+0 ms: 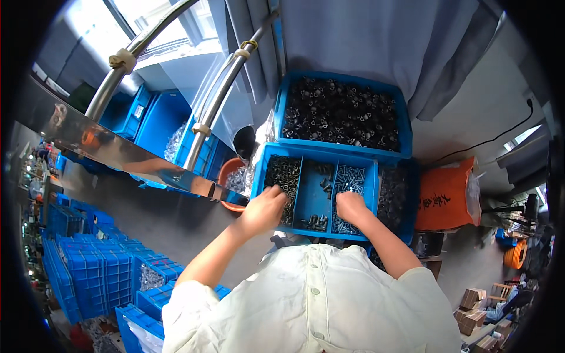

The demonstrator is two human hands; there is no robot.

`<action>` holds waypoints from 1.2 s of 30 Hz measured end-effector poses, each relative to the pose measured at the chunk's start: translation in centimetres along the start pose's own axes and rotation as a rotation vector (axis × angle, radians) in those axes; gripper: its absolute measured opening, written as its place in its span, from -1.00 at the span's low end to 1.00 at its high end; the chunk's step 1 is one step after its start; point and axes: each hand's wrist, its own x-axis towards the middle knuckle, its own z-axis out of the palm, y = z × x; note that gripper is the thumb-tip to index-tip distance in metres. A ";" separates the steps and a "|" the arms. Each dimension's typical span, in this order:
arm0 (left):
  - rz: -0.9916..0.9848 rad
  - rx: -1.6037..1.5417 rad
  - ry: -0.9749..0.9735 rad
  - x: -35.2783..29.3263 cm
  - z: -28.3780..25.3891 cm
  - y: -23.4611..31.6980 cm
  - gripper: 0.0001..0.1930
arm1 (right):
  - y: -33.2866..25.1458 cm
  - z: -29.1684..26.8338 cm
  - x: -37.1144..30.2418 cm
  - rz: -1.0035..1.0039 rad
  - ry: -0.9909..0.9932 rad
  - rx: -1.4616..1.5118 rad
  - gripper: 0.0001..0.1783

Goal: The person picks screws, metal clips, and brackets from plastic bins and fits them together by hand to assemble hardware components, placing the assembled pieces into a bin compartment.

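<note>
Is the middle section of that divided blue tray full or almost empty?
Almost empty. The middle compartment shows mostly bare blue floor, with a few dark parts at its near and far ends.

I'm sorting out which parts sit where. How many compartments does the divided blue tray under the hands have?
3 show in the divided blue tray: left, dark rings under the left hand; middle, few dark parts; right, silvery screws under the right hand. Hands may hide more dividers.
</note>
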 end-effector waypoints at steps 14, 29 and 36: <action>-0.055 0.394 -0.285 1.6 4.4 -3.4 -0.92 | 1.8 -11.2 0.1 0.147 0.002 1.941 -0.85; -0.128 0.098 -0.343 2.5 4.9 -3.5 -0.91 | 6.2 -11.3 18.2 0.000 -0.245 0.169 -0.73; -0.157 -0.155 -0.005 1.6 2.7 -3.4 -0.89 | 7.9 -10.9 17.1 -0.005 -0.212 0.170 -0.70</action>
